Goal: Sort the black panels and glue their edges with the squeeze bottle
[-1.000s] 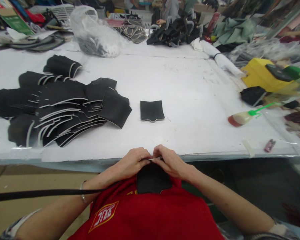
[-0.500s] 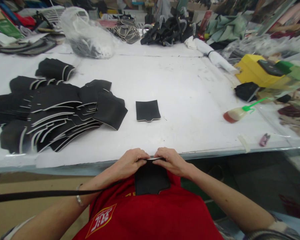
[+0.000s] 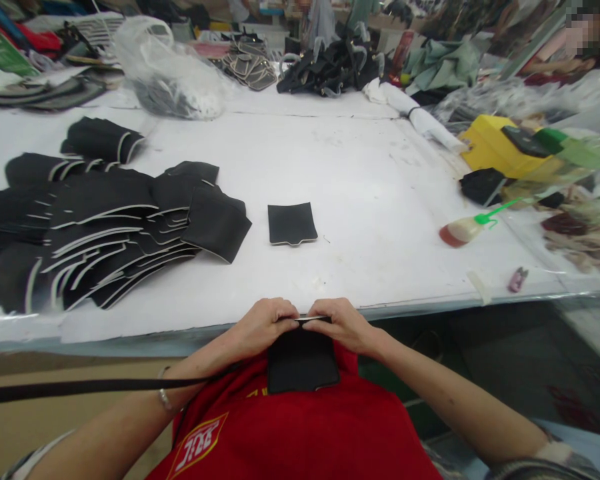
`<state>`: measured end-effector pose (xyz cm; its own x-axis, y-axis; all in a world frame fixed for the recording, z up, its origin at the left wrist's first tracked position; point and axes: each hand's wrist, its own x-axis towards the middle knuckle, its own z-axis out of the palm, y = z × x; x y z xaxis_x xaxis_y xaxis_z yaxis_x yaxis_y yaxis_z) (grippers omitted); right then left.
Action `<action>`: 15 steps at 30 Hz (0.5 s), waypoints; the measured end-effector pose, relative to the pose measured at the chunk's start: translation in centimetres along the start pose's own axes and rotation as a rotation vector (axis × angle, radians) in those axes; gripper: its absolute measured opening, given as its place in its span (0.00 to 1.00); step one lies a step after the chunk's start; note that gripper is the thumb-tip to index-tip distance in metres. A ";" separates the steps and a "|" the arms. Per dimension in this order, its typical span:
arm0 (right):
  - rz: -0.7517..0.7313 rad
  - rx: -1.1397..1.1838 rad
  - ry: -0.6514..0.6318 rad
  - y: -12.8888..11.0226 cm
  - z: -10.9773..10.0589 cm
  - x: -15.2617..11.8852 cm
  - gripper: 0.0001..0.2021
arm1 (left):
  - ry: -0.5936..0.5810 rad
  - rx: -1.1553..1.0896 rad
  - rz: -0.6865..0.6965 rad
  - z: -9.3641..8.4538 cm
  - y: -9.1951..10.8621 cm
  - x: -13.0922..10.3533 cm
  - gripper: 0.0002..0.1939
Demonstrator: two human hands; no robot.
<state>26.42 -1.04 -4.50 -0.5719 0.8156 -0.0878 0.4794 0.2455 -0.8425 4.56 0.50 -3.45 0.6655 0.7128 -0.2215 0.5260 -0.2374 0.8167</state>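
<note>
Bottom ctr.: our L hand (image 3: 264, 328) & R hand (image 3: 344, 325) pinch blk tabbed panel (image 3: 303, 363) by far edge, prob. pressing it; next needs even pressure.

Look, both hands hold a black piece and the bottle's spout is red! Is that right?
Not quite: the spout of the bottle is green, as the head view shows. The left hand and right hand do hold a black piece.

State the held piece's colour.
The held piece is black with a whitish top edge; head view shows it.
</note>
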 end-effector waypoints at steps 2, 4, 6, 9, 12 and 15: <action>0.024 0.064 -0.027 0.1 -0.7 -0.4 0.08 | 0.001 -0.033 -0.024 -0.1 -0.2 0.0 0.11; 0.052 0.113 -0.039 0.2 -1.1 -0.8 0.08 | -0.001 -0.055 -0.042 -0.1 -0.4 0.0 0.11; 0.083 0.154 -0.050 0.4 -1.3 -1.0 0.08 | -0.004 -0.063 -0.048 0.0 -0.4 0.1 0.10; 0.113 0.182 -0.030 0.5 -1.1 -1.0 0.10 | -0.003 -0.060 -0.048 0.0 -0.3 0.2 0.10; 0.109 0.140 0.021 0.6 -0.7 -0.9 0.10 | -0.012 -0.055 -0.048 0.0 -0.2 0.2 0.11; 0.090 0.098 0.042 0.8 -0.5 -0.8 0.12 | -0.019 -0.063 -0.051 -0.2 -0.2 0.3 0.11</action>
<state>27.60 -1.21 -4.88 -0.5001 0.8538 -0.1449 0.4592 0.1196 -0.8802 4.52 0.86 -3.62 0.6488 0.7104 -0.2727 0.5255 -0.1592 0.8358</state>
